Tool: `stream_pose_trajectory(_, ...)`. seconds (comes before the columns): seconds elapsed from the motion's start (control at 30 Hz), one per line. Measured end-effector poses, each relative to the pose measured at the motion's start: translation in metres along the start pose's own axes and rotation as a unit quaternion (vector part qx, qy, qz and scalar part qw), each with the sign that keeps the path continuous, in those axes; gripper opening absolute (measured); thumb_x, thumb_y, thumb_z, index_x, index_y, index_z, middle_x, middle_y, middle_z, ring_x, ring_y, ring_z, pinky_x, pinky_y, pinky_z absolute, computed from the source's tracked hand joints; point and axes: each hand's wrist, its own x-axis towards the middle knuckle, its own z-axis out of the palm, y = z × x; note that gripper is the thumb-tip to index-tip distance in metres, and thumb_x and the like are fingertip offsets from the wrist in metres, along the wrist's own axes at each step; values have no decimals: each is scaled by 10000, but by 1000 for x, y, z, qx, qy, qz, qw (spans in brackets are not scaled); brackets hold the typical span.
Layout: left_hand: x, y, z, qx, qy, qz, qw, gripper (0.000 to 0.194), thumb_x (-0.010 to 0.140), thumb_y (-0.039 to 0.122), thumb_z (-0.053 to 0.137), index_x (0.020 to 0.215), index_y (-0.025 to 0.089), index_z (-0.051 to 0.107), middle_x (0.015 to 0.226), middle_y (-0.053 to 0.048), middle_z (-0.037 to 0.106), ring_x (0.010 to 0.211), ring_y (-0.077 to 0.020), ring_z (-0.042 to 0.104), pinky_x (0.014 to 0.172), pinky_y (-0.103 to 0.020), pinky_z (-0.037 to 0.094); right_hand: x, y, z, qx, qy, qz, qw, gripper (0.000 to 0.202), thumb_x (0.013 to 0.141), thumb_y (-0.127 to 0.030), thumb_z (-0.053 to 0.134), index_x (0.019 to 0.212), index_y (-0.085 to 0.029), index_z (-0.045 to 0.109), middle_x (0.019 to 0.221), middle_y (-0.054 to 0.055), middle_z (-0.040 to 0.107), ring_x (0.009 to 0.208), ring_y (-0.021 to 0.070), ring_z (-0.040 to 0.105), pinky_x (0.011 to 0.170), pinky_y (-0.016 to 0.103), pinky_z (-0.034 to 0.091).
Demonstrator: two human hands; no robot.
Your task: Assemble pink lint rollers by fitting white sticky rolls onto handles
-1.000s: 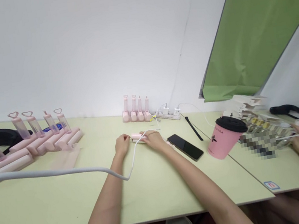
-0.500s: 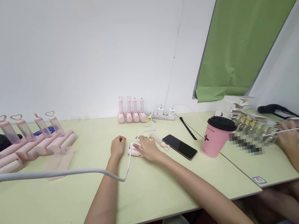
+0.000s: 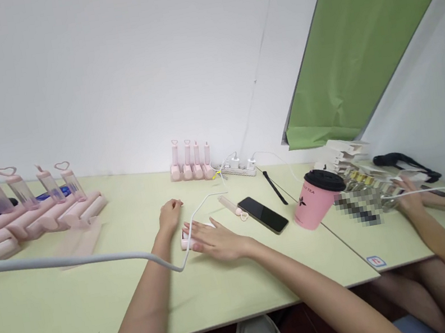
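Observation:
My right hand (image 3: pixel 218 241) lies palm down with its fingers stretched out, covering most of a small pink device (image 3: pixel 186 244) on the table. Only that device's left end shows, with a dark patch on it. My left hand (image 3: pixel 170 215) rests on the table just beyond and left of the device, its fingers curled in and nothing visible in them. A white cable (image 3: pixel 191 226) passes in front of the device. To the right of my right hand lies a clear tube with a pink cap and heart-shaped loop (image 3: pixel 233 208), beside a black phone (image 3: pixel 263 215).
Several pink devices with upright clear tubes (image 3: pixel 74 185) stand at left, smaller ones (image 3: pixel 197 169) by the wall. A power strip (image 3: pixel 238 171), black strap (image 3: pixel 274 187) and pink cup (image 3: pixel 317 200) are at right. Another person's hands (image 3: pixel 410 200) are near glass bottles.
My right hand has slid nearer and a little left, now flatter over the pink device, which has shifted the same way. My left hand stays curled beside it. The view has shifted slightly.

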Motion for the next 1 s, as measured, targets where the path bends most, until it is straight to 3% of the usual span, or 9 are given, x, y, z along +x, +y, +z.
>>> stream_pose_trajectory(0.13,0,0,-1,-1,-3,-6,1000,312,834,349,367,833,165,619,917,-38,632,908,-179,538,783,-275,360,-1,-7,5,32,132,16,991,499,950,-507,161,1330,-267,378,1296,18,462,1213,145,389,1019,390,227)
stream_pose_trajectory(0.23,1,0,-1,-2,-8,-4,1000,321,834,356,364,829,158,616,916,-46,634,893,-175,543,784,-274,361,13,-3,18,-2,201,48,978,444,968,-433,175,1304,-246,397,1276,26,477,1192,136,400,995,378,261)
stream_pose_trajectory(0.43,0,0,-2,0,-6,4,1000,345,835,385,350,815,158,609,918,-51,637,888,-179,552,792,-282,366,40,12,34,-116,163,77,977,621,926,-546,149,1394,-162,287,1436,100,236,1341,195,174,1066,507,107)
stream_pose_trajectory(0.73,-1,1,-1,14,-11,13,1000,415,840,440,310,832,144,601,915,-82,635,870,-205,553,773,-301,373,72,51,3,-128,86,108,982,681,896,-601,59,1445,-212,159,1467,63,124,1370,215,23,1023,585,-92)
stream_pose_trajectory(0.87,-2,4,-2,0,-6,-2,1000,436,853,454,290,824,149,600,937,-82,636,902,-210,550,803,-308,368,96,76,-8,-122,37,169,977,670,898,-581,14,1449,-218,137,1476,31,7,1368,210,-58,1003,606,-100)
stream_pose_trajectory(1.0,-1,5,-2,3,-3,-16,1000,451,862,467,280,817,160,608,945,-72,636,915,-211,545,816,-311,360,115,103,-15,-153,56,201,966,594,926,-520,46,1449,-251,128,1479,48,-4,1365,214,-82,1003,608,-80)
